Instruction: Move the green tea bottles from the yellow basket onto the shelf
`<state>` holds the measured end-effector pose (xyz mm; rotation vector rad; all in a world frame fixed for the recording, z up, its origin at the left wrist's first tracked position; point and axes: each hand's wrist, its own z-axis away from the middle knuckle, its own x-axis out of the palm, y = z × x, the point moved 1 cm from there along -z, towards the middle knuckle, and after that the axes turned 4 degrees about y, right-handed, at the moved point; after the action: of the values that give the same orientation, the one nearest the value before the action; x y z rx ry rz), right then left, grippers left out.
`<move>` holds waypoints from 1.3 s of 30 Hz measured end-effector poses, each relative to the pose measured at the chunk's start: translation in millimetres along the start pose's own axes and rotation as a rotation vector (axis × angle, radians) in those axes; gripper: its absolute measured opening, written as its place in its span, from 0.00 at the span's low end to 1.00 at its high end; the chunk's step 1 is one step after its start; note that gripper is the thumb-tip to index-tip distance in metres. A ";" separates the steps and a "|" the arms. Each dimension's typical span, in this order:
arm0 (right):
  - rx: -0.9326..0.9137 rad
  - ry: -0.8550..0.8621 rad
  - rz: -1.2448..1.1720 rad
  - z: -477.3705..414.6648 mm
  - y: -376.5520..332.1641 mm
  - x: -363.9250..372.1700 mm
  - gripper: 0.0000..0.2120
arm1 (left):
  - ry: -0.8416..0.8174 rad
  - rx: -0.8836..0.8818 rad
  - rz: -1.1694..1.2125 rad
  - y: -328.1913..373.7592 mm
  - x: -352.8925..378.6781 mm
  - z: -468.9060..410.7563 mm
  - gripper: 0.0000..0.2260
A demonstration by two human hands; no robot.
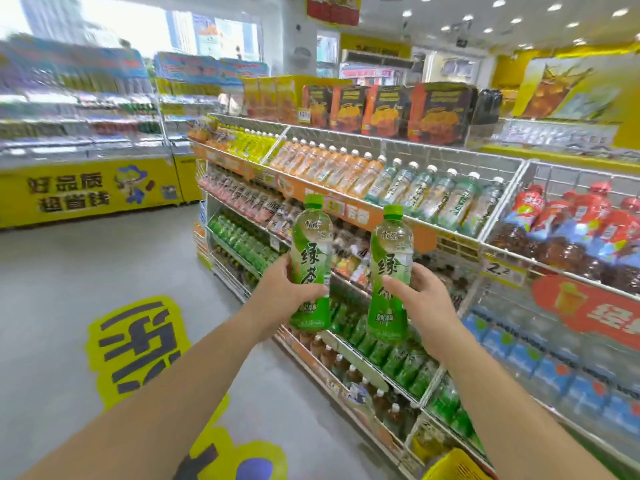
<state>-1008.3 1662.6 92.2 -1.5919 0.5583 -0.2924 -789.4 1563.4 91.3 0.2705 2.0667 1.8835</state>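
Observation:
I hold two green tea bottles upright in front of the drinks shelf. My left hand grips the left bottle around its lower middle. My right hand grips the right bottle the same way. Both have green caps and green labels. A corner of the yellow basket shows at the bottom edge, right of centre; its contents are hidden. A row of similar green bottles lies on a lower shelf, below and behind my hands.
The shelf unit runs from centre to right, filled with orange, clear, red and brown drink bottles. Dark boxes sit on top. Grey floor with a yellow sticker lies to the left. Yellow freezer cabinets stand at far left.

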 end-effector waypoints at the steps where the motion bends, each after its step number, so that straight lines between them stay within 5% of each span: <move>1: -0.007 -0.023 0.001 -4.1 -4.3 14.3 0.34 | 0.020 -0.002 0.003 -1.7 -12.0 -3.3 0.24; 4: -0.006 -0.048 -0.020 -28.0 -2.9 55.5 0.31 | 0.080 -0.009 0.014 -9.2 -49.9 -18.6 0.31; 9: -0.019 -0.070 -0.064 -73.0 9.1 125.5 0.33 | 0.093 -0.021 0.006 -27.2 -114.6 -61.4 0.20; 18: 0.013 0.045 -0.078 -148.3 23.4 217.1 0.33 | 0.015 -0.016 -0.082 -53.4 -189.0 -178.7 0.17; 21: 0.041 0.091 -0.063 -168.1 34.1 224.6 0.27 | -0.046 -0.020 -0.101 -65.1 -187.9 -215.5 0.16; 31: 0.128 0.246 0.003 -243.1 83.2 204.6 0.43 | -0.220 -0.078 -0.143 -110.7 -130.6 -322.9 0.14; 39: 0.216 0.315 0.016 -291.9 157.8 191.3 0.41 | -0.329 -0.172 -0.199 -173.0 -80.9 -395.1 0.19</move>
<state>-1021.5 1310.9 -58.8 -1.3399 0.7544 -0.5784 -844.8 1149.2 -42.8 0.2972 1.6431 1.7495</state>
